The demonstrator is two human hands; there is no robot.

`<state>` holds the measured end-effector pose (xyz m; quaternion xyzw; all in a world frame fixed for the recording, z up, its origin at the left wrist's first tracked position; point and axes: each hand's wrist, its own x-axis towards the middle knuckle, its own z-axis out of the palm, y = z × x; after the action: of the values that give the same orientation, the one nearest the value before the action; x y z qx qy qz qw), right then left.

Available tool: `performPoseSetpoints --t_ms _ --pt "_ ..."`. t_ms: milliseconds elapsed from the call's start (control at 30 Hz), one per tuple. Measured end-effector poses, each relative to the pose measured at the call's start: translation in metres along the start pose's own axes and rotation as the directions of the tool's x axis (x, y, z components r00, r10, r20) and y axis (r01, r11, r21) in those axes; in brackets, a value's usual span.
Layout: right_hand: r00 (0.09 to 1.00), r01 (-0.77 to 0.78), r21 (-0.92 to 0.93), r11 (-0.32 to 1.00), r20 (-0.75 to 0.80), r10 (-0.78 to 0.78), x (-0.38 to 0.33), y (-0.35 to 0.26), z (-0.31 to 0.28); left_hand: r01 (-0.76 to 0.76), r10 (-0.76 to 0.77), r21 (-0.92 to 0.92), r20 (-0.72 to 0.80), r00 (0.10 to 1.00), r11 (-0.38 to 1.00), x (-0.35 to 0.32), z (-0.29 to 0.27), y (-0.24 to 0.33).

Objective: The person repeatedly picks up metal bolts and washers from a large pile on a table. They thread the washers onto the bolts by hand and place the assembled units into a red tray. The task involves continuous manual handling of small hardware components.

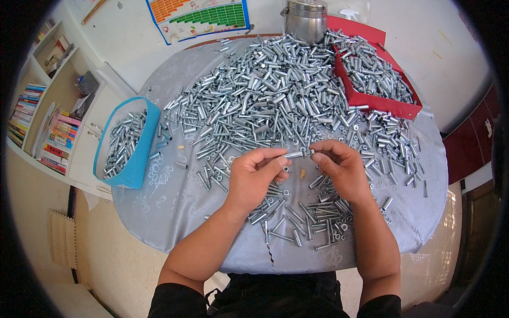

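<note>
Above the near middle of the table, my left hand (pixel 249 177) pinches a silvery expansion bolt (pixel 295 155) by its sleeve, which points to the right. My right hand (pixel 344 168) has thumb and forefinger closed at the bolt's other end, on a small metal piece (pixel 312 152) that looks like a nut. Whether that piece sits on the thread is too small to tell. Beyond both hands spreads a large heap of metal sleeves and bolts (pixel 265 95). Between my forearms lie loose bolts (pixel 297 225), sleeves, nuts and washers (pixel 342 228).
A blue box (pixel 139 164) of metal parts stands at the left of the round table with its grey cloth (pixel 175 222). At the back right is a red box (pixel 389 110) full of sleeves, beside a steel pot (pixel 306 24). Bookshelves (pixel 58 106) line the left wall.
</note>
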<state>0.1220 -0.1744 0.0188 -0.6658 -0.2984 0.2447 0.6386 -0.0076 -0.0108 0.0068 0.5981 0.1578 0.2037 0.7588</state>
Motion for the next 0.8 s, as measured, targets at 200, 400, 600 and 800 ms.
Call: performPoseSetpoints --t_ms 200,400,600,800 --pt "0.999 0.016 -0.004 1.000 0.031 -0.016 -0.001 -0.002 0.003 0.001 -0.002 0.029 0.021 1.000 1.000 0.000 0.000 0.000" --pt "0.996 -0.038 -0.138 0.990 0.081 0.049 -0.002 0.004 -0.004 -0.020 0.016 0.060 0.066 0.998 0.998 -0.001 0.000 0.000" --pt "0.997 -0.018 -0.030 0.999 -0.081 0.016 -0.002 -0.002 0.007 -0.001 -0.002 0.048 0.075 0.997 0.999 -0.004 0.004 0.005" --pt "0.998 0.021 -0.052 0.998 0.057 -0.018 -0.001 0.002 -0.003 0.004 -0.006 0.028 0.067 0.998 1.000 -0.002 0.002 0.003"
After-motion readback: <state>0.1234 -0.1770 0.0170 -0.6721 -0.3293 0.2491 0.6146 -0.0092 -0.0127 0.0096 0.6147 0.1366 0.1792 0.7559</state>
